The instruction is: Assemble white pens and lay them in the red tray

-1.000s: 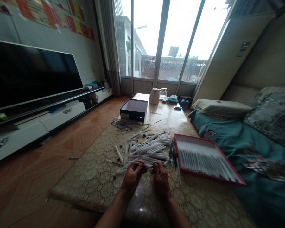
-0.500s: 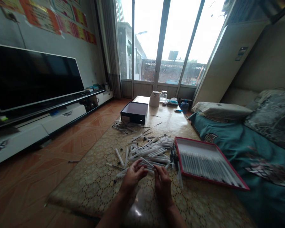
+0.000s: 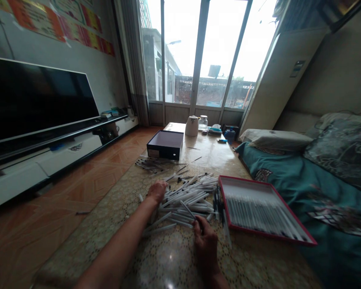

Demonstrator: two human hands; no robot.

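Note:
My right hand (image 3: 205, 235) is closed on a pale pen barrel (image 3: 187, 208), which slants up and left from its fingertips over the pile. At the pile's far left edge, my left hand (image 3: 157, 191) reaches down with its fingers curled together; what they hold, if anything, is hidden. Thin dark pen refills (image 3: 177, 173) lie just beyond those fingers. Between the hands spreads a heap of white pen barrels (image 3: 195, 196). To the right, a red-rimmed box lid (image 3: 270, 240) holds a row of pens (image 3: 255, 212) with dark ends.
A dark open box (image 3: 164, 153) stands farther back, with a bunch of thin sticks (image 3: 152, 164) before it. Black pen caps (image 3: 218, 200) lie beside the lid. A kettle (image 3: 191, 126), a glass jar (image 3: 203, 123) and a tissue pack (image 3: 215, 129) stand at the table's far end.
My left hand has moved away from the right hand, forward and left to the pile's far edge. The right hand keeps the pen barrel in nearly the same place. The view has shifted slightly.

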